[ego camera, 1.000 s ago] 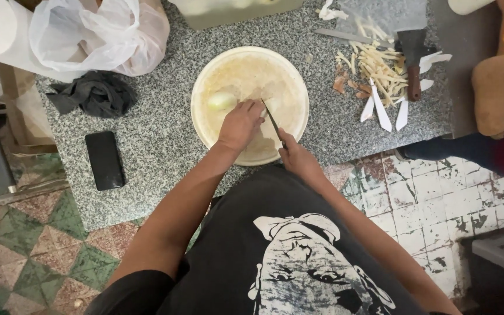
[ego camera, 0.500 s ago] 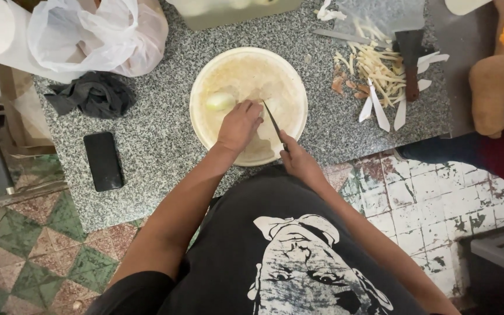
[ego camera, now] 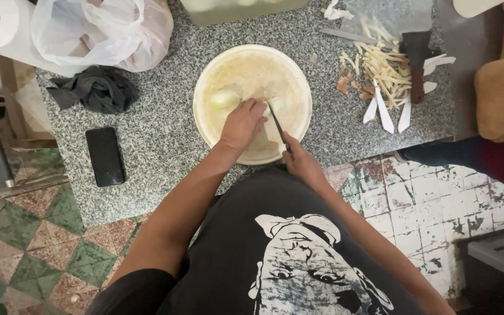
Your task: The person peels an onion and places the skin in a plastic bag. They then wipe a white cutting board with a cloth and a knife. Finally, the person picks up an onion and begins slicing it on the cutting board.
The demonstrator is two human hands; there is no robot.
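I saw the left hand [ego camera: 242,123] pressed, fingers curled, on a pale onion piece [ego camera: 272,111] at the middle of the round cutting board [ego camera: 217,137]. Right hand [ego camera: 300,161] gripped a knife [ego camera: 277,122], blade just beside the L fingers. Onion half [ego camera: 224,98] lay near, board's left.

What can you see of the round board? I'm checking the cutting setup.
The board is round, pale cream, scuffed and stained, lying flat on the speckled counter near its front edge. A pale peeled onion sits on its left part. The left hand presses food down at its middle; the right hand holds a knife over it.
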